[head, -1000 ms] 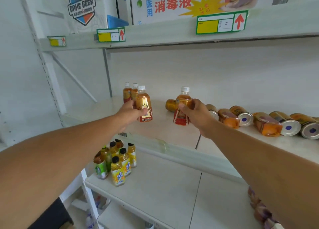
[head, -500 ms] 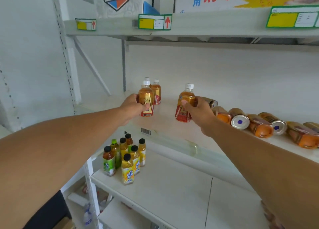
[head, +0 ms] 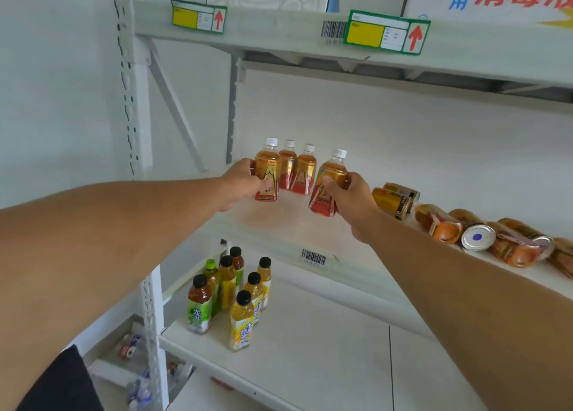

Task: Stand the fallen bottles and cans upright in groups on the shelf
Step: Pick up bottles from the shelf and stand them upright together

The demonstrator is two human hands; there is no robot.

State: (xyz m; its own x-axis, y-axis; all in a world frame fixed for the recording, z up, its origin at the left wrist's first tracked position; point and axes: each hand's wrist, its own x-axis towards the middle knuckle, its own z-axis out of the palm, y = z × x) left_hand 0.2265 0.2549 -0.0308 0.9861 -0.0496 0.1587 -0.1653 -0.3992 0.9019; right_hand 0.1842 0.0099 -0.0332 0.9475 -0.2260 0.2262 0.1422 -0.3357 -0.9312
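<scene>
Two amber tea bottles with white caps and red labels are gripped, one in each hand, over the white middle shelf (head: 310, 224).

Left hand (head: 245, 182) is wrapped tight round the body of one clear plastic bottle (head: 268, 175), held upright, its base at or just above the shelf. Just right of that grip, two matching bottles (head: 297, 170) stand upright side by side. Right hand (head: 350, 199) is closed round the second bottle (head: 330, 182), tilted slightly, clear of the shelf. Right of that grip, gold cans (head: 393, 198) and orange-labelled cans and bottles (head: 477, 234) lie on their sides in a row. Below both grips, black-capped yellow and green bottles (head: 235, 292) stand clustered on the lower shelf.
</scene>
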